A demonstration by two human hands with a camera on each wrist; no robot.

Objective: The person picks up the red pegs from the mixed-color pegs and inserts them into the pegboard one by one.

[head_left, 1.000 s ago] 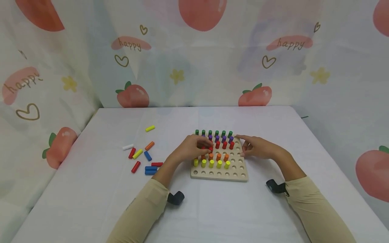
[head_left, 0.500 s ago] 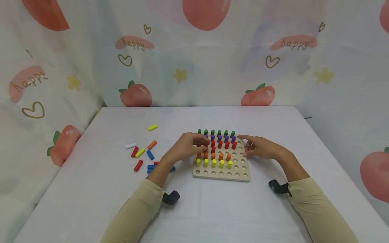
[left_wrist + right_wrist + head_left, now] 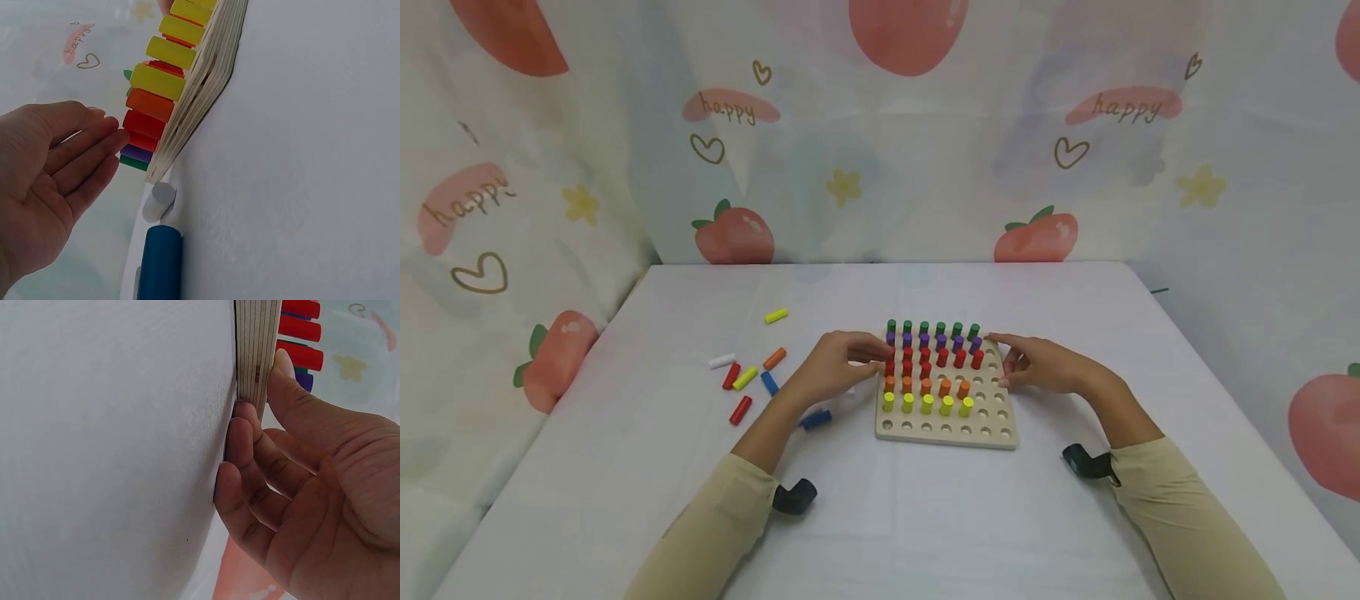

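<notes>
A wooden pegboard (image 3: 917, 435) lies on the table, with rows of upright green, purple, red, orange and yellow pegs. My left hand (image 3: 842, 360) is at its left edge, fingertips right by the end red pegs (image 3: 145, 124). In the left wrist view its fingers are loosely extended, with nothing seen between them. My right hand (image 3: 1037, 364) holds the pegboard at its far right corner. Its thumb (image 3: 285, 367) lies against the board's edge, and the other fingertips rest low beside it on the cloth.
Left of the board lie loose pegs: white (image 3: 722, 361), orange (image 3: 774, 358), yellow (image 3: 777, 316), red (image 3: 741, 410) and blue (image 3: 816, 419). Another white peg (image 3: 159, 201) lies close to the board's left side. My left forearm covers part of this area.
My left hand has drawn back leftward from over the red pegs, uncovering the left ends of the rows. Its forearm now covers some loose pegs. The right hand stays at the corner.
</notes>
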